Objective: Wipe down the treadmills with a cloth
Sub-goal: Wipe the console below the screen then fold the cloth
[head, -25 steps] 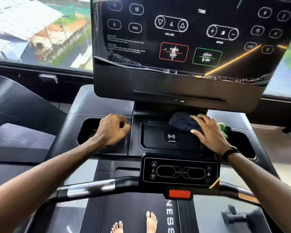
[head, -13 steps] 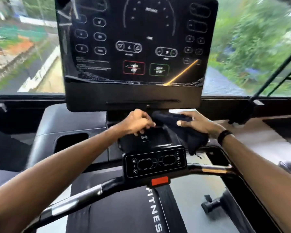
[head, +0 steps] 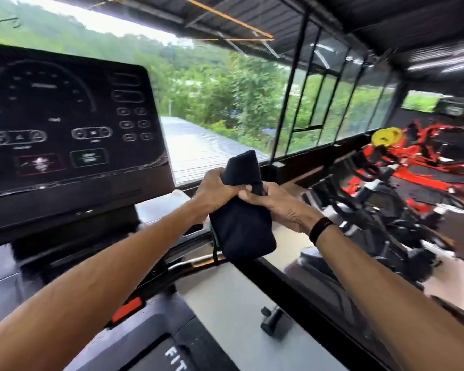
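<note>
Looks like a refold step: both hands hold the black cloth [head: 243,226] in the air, right of the treadmill console [head: 65,129], off every surface. Left hand [head: 216,187] grip and right hand [head: 276,202] grip both closed on it. Cloth is folded thick, upper end sticking up, lower part hanging. Next move needs a clean face pressed onto an unwiped surface.

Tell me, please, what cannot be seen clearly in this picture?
- Head view: console labels, blurred by motion.
- Cloth: its middle is hidden under both hands, left and right.
- Belt lettering: cut off by the bottom edge.
- Red machines: blurred.
</note>
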### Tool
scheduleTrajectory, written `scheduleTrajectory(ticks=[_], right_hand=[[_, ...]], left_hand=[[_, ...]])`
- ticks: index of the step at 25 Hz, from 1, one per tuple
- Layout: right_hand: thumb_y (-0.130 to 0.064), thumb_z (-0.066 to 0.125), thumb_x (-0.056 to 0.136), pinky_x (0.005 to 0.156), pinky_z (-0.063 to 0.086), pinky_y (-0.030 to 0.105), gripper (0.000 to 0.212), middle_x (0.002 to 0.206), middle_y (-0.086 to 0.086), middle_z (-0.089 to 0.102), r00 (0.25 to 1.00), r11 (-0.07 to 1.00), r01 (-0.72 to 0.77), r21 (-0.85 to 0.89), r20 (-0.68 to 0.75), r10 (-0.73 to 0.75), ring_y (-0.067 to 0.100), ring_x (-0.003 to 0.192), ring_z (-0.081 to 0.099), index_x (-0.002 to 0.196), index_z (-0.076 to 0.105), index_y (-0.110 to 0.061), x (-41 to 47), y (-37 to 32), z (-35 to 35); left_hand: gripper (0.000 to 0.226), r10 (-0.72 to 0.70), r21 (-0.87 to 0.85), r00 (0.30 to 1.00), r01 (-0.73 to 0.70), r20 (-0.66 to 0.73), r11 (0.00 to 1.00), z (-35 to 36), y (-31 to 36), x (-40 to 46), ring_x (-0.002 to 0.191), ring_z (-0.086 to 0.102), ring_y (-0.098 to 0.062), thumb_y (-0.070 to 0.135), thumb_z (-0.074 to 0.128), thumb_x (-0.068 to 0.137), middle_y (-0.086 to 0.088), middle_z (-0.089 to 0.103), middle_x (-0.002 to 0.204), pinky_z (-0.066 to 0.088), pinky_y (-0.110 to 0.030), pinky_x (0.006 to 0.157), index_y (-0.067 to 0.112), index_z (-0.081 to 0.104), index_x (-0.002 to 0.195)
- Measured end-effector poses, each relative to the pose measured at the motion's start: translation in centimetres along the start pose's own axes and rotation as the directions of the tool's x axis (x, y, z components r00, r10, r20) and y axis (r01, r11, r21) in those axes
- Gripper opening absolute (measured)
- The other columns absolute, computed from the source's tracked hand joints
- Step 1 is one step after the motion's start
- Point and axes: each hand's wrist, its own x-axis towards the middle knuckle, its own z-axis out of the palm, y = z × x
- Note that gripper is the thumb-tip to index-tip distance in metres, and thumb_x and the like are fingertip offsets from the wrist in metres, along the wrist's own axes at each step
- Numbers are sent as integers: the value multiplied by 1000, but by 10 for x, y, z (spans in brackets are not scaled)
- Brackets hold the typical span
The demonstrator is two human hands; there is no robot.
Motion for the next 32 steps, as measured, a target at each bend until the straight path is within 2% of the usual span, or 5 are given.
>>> scheduleTrajectory(ticks=[6, 15, 22, 25, 32], right_hand=[[1, 62, 93, 77, 56, 31, 13, 90, 7, 75, 920, 990, -98, -100, -389, 52, 14, 78, 71, 97, 71, -6, -126, -2, -107], [-3, 53, 92, 68, 50, 28, 20, 95, 10, 68, 519, 977, 29, 213, -838, 168, 21, 83, 65, 108, 65, -4, -322, 4, -185], [-4, 55, 96, 78, 55, 33, 17, 102, 10, 72, 158, 981, 48, 187, -971, 178, 24, 96, 68, 107, 68, -5, -473, 10, -215], [-4, 60, 95, 73, 54, 38, 10, 99, 13, 66, -90, 952, -83, 296, -953, 288, 26, 90, 64, 102, 66, -5, -545, 43, -194], [-18, 84, 77, 79, 60, 47, 56, 111, 18, 66, -501, 852, -289, 436, -828, 253, 35, 101, 66, 118, 56, 7, -730, 51, -159]], left_hand=[[35, -69, -123, 975, 97, 213, 988, 134, 55, -21, 81, 70, -18, 23, 90, 71, -5, 73, 92, 60, -37, 82, 16, 63, 93], [32, -126, -344, 749, 438, 650, 831, 321, 106, -55, 56, 68, -16, -15, 64, 79, -9, 71, 70, 59, -26, 55, 11, 68, 61], [54, 52, -276, 406, 515, 912, 812, 479, 112, -104, 84, 68, -24, -8, 73, 74, -10, 69, 96, 58, -35, 73, 7, 56, 123], [72, 59, -218, 399, 365, 915, 905, 538, 102, -161, 83, 62, -23, -21, 67, 74, -11, 64, 95, 52, -32, 73, 14, 49, 134], [43, 313, -311, 75, -27, 947, 950, 648, 141, -318, 87, 68, -12, -13, 76, 74, -4, 73, 98, 53, -15, 72, 8, 70, 110]])
